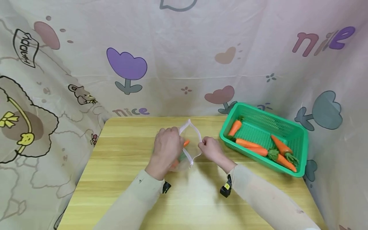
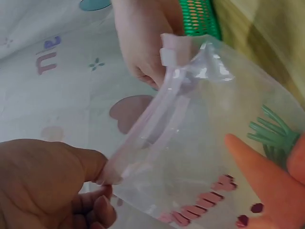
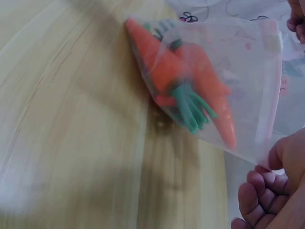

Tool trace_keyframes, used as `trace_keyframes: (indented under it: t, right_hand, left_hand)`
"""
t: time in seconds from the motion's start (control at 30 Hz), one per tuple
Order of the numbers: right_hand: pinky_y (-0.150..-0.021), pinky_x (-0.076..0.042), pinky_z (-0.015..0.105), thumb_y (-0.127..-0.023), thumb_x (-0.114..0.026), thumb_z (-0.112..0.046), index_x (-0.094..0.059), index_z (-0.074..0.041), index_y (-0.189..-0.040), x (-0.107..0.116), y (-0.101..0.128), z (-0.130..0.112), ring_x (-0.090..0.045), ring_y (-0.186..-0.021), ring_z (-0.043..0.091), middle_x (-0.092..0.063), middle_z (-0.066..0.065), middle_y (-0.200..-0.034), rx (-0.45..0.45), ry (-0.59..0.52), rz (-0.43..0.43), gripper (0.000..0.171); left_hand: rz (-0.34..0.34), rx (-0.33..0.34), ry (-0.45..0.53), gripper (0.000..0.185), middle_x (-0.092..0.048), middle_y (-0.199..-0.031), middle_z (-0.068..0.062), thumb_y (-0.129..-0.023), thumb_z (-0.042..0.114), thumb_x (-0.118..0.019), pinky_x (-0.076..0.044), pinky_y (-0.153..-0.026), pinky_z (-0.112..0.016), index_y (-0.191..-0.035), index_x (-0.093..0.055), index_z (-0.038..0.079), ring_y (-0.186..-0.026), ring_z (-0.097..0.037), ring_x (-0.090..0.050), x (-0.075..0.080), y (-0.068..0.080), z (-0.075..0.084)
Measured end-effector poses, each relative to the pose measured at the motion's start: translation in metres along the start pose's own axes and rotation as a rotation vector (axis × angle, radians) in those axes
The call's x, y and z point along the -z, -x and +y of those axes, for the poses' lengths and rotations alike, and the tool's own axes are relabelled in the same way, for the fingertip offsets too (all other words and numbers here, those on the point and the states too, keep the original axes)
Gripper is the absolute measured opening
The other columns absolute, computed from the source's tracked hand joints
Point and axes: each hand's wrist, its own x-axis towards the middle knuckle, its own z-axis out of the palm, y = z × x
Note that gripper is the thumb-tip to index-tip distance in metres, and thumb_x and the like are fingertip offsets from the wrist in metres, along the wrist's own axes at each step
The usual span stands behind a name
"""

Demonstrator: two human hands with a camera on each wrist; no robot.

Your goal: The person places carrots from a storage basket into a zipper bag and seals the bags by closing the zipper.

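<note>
Pale cartoon-print curtain on three sides (tulips, hearts, the word "nice"), around a light wooden table. Near the table's middle, a clear zip bag, held up off the wood with its mouth pulled open into a loop. Inside the bag, orange toy carrots with green tops, at least two, bunched against its lower end. Left hand pinched the bag's rim at one side, thumb and fingers curled tight on the seal strip. Right hand pinched the opposite rim, fingers curled on the plastic. Sleeves in beige, with a small black device on each wrist. To the right, close to the right hand but not touching it, a green plastic basket sat tilted toward the table's far right corner, against the curtain. In the basket, several more carrots, lying loose. Left hand's back covered part of the bag from the head view.
</note>
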Motion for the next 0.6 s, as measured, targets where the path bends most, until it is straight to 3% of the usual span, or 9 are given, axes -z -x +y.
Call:
trace_keyframes:
  t: [0.2,0.3,0.4,0.6]
  right_hand:
    - [-0.051,-0.038,0.032,-0.095,-0.062,-0.023,-0.059,-0.015,-0.08,-0.002,0.003,0.009,-0.051,-0.056,0.017,-0.057,0.001,-0.066,0.026,0.082,0.012,0.017]
    - [-0.052,-0.039,0.034,-0.096,-0.063,-0.022,-0.058,-0.015,-0.08,-0.003,0.005,0.01,-0.052,-0.057,0.019,-0.057,0.001,-0.067,0.036,0.12,0.038,0.018]
    - [-0.053,-0.039,0.035,-0.097,-0.063,-0.023,-0.058,-0.015,-0.08,-0.004,0.005,0.01,-0.052,-0.058,0.019,-0.057,0.002,-0.068,0.029,0.141,0.046,0.019]
    - [-0.056,-0.044,0.038,-0.097,-0.065,-0.028,-0.066,-0.012,-0.089,-0.002,0.009,0.013,-0.058,-0.065,0.021,-0.064,0.003,-0.078,0.062,0.177,0.069,0.018]
  left_hand:
    - [0.083,-0.175,-0.108,0.029,-0.057,-0.07,-0.003,-0.096,0.03,-0.075,-0.042,-0.059,-0.035,-0.086,-0.063,0.005,-0.065,-0.024,-0.048,-0.011,-0.001,-0.005]
    - [0.098,-0.215,-0.125,0.028,-0.055,-0.069,-0.003,-0.097,0.028,-0.074,-0.039,-0.057,-0.032,-0.086,-0.063,0.004,-0.065,-0.023,-0.046,-0.012,-0.003,-0.006]
    - [0.098,-0.218,-0.142,0.025,-0.054,-0.069,-0.003,-0.096,0.025,-0.073,-0.039,-0.056,-0.031,-0.087,-0.064,0.003,-0.065,-0.022,-0.046,-0.012,-0.005,-0.006]
    - [0.031,-0.146,-0.117,0.024,-0.054,-0.07,-0.004,-0.098,0.024,-0.071,-0.041,-0.059,-0.032,-0.091,-0.067,0.002,-0.067,-0.022,-0.047,-0.008,-0.009,-0.005]
